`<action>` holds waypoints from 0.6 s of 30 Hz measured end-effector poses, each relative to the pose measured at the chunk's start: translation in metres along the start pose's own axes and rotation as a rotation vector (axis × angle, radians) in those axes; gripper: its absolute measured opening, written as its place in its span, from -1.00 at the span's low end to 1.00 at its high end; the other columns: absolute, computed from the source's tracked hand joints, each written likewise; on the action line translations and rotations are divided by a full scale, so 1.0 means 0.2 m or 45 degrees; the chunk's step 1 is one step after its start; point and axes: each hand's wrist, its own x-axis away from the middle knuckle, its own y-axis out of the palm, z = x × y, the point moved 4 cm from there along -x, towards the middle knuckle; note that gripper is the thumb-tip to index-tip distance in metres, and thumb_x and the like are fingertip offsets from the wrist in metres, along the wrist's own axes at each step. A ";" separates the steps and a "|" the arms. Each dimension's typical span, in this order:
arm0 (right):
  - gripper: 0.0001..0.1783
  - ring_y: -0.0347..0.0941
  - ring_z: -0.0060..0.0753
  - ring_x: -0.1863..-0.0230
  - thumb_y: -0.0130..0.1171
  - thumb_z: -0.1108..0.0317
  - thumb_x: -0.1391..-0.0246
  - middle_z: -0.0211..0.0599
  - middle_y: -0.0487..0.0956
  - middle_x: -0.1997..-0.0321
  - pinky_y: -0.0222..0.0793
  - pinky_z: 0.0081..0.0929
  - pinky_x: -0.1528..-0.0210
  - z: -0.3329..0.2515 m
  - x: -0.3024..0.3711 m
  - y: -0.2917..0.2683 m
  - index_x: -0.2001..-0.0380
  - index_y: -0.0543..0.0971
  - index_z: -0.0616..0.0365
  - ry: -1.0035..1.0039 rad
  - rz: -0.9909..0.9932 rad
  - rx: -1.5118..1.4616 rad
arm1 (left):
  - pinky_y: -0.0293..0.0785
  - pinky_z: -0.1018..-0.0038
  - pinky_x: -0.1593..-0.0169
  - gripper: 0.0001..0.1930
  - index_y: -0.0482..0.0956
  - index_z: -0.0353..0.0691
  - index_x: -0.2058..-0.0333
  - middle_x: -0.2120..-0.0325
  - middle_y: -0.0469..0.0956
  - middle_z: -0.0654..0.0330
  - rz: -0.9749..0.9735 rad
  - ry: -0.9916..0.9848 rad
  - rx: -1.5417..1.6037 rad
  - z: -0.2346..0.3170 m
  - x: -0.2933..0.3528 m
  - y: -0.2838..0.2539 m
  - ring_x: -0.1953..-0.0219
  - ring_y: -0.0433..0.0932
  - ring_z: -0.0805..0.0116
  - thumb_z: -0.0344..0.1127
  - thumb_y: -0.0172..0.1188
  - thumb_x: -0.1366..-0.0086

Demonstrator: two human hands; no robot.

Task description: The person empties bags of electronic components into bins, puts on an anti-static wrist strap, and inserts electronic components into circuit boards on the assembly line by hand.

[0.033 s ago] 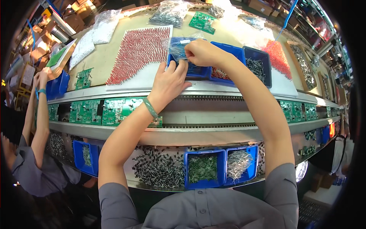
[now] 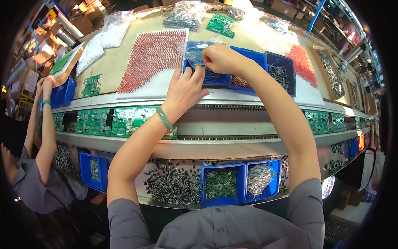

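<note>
My right hand [image 2: 222, 58] is closed in a fist at the clear plastic bag [image 2: 194, 54] of thin-leaded parts and appears to grip its edge. That bag lies over a blue bin [image 2: 215, 79] on the far side of the conveyor. My left hand [image 2: 185, 91], with a green bangle at the wrist, has its fingers stretched out and slightly apart. Its fingertips reach over the bin's near edge at the bag, and its thumb points right. What lies under those fingertips is hidden.
Left of the bin stands a white foam board [image 2: 153, 58] full of red parts. Green circuit boards [image 2: 93, 122] line the conveyor rail [image 2: 232, 143]. Nearer are loose capacitors [image 2: 172, 182] and blue bins of green parts [image 2: 222, 184] and silvery parts [image 2: 260, 178]. A co-worker's hands [image 2: 45, 85] are at far left.
</note>
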 end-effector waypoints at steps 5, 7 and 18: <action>-0.94 0.44 0.01 0.44 0.09 0.50 0.20 -0.03 0.50 0.55 0.33 -0.23 0.36 0.00 0.03 0.01 0.60 0.45 0.29 0.045 0.091 -0.018 | 0.23 0.39 0.10 -0.31 0.36 -0.23 0.01 0.21 0.35 0.26 0.052 -0.043 0.020 0.01 0.00 -0.03 0.22 0.36 0.37 0.04 0.26 0.10; -0.93 0.43 0.01 0.44 0.10 0.51 0.18 -0.03 0.50 0.55 0.32 -0.24 0.37 0.01 0.04 0.01 0.58 0.45 0.29 0.043 0.095 -0.048 | 0.23 0.40 0.11 -0.31 0.36 -0.24 0.02 0.23 0.35 0.25 0.040 -0.060 0.023 0.02 -0.01 -0.02 0.24 0.35 0.35 0.03 0.27 0.10; -0.93 0.43 -0.09 0.50 0.11 0.52 0.17 -0.04 0.49 0.57 0.32 -0.31 0.42 -0.01 0.07 0.01 0.57 0.45 0.31 0.057 0.108 -0.142 | 0.19 0.24 -0.08 -0.38 0.36 -0.21 0.05 0.18 0.36 0.21 0.045 -0.039 0.223 -0.02 -0.03 -0.03 0.12 0.32 0.23 -0.09 0.30 0.09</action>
